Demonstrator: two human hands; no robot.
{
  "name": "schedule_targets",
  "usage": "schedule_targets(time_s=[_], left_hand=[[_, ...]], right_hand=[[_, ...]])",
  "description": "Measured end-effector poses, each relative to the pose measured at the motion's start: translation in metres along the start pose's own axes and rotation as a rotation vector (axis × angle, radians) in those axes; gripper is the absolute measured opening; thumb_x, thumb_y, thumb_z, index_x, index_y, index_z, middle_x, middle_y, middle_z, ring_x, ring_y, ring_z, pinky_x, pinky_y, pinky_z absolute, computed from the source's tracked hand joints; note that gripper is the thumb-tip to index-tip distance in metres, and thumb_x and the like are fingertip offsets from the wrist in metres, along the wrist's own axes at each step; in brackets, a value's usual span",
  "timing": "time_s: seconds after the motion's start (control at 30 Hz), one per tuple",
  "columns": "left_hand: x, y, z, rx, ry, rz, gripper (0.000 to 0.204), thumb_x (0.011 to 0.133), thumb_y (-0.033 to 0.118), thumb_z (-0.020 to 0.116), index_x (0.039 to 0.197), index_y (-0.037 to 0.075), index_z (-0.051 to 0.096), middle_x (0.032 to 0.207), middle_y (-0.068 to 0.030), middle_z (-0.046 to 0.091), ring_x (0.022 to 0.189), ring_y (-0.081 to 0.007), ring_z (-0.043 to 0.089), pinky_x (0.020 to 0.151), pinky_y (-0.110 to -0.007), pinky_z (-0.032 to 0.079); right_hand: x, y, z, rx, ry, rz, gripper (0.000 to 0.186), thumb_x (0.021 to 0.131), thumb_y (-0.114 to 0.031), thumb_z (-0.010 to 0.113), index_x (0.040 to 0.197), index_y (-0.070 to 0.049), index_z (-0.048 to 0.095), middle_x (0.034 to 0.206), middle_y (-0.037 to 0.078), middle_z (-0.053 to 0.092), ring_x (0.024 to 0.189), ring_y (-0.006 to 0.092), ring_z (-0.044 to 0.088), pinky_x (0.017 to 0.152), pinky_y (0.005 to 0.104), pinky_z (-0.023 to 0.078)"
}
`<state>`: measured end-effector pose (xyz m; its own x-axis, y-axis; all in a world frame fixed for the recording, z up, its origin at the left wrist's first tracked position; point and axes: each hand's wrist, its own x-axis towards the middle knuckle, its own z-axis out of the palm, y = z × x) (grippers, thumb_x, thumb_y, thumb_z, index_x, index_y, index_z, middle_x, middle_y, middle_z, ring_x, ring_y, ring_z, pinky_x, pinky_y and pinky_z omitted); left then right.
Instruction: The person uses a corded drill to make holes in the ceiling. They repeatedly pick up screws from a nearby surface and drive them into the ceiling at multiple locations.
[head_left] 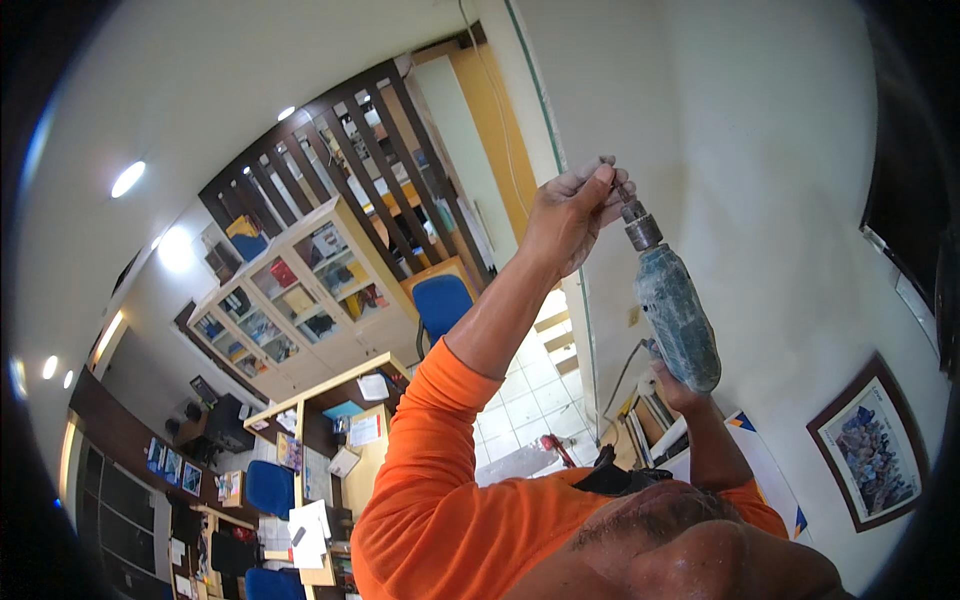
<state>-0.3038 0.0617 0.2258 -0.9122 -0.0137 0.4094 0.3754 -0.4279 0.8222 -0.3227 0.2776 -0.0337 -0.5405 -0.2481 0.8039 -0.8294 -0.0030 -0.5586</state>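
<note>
A dusty blue-grey power drill (675, 315) is held up in front of the pale wall, its dark metal chuck (641, 228) pointing upward. My right hand (680, 388) is closed on the drill's grip, partly hidden behind the drill body. With fingers pinched together, my left hand (570, 215) holds the bit (624, 188) just above the chuck. White dust coats the left fingertips, and they hide the bit's upper end. A cord (625, 375) runs from near the right hand down beside the wall edge.
A framed picture (870, 445) hangs on the wall at right. To the left stand a glass-door cabinet (290, 300), a blue chair (442, 303) and desks with papers (312, 530). Dark slats (345, 165) divide the room behind. A red-handled tool (556, 448) lies low near the tiled floor.
</note>
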Motion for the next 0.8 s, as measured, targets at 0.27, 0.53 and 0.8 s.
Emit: schedule_targets(time_s=[0.27, 0.53, 0.8], left_hand=[[0.073, 0.031, 0.092, 0.01, -0.183, 0.016, 0.026, 0.108, 0.025, 0.053, 0.119, 0.001, 0.056, 0.103, -0.0108, 0.063, 0.1, -0.025, 0.068, 0.092, -0.04, 0.062], [0.135, 0.08, 0.181, 0.125, -0.282, 0.174, 0.026, 0.11, 0.025, 0.047, 0.119, 0.001, 0.053, 0.102, -0.0118, 0.061, 0.096, -0.0276, 0.066, 0.091, -0.044, 0.061], [0.187, 0.156, 0.246, 0.389, -0.361, 0.53, 0.017, 0.105, 0.01, 0.049, 0.11, -0.006, 0.055, 0.095, -0.0159, 0.065, 0.085, -0.0304, 0.068, 0.078, -0.046, 0.061]], right_hand=[[0.11, -0.027, 0.002, -0.163, 0.419, -0.367, 0.091, 0.082, -0.007, 0.083, 0.155, 0.004, 0.029, 0.144, 0.024, 0.053, 0.13, 0.0324, 0.058, 0.106, 0.0398, 0.05], [0.215, -0.062, -0.039, -0.135, 0.598, -0.514, 0.087, 0.086, -0.004, 0.079, 0.156, 0.003, 0.028, 0.143, 0.025, 0.054, 0.13, 0.0335, 0.059, 0.108, 0.0427, 0.049], [0.312, -0.104, -0.087, -0.1, 0.662, -0.733, 0.082, 0.085, -0.001, 0.077, 0.155, 0.0, 0.033, 0.138, 0.026, 0.059, 0.127, 0.0347, 0.062, 0.107, 0.0432, 0.052]])
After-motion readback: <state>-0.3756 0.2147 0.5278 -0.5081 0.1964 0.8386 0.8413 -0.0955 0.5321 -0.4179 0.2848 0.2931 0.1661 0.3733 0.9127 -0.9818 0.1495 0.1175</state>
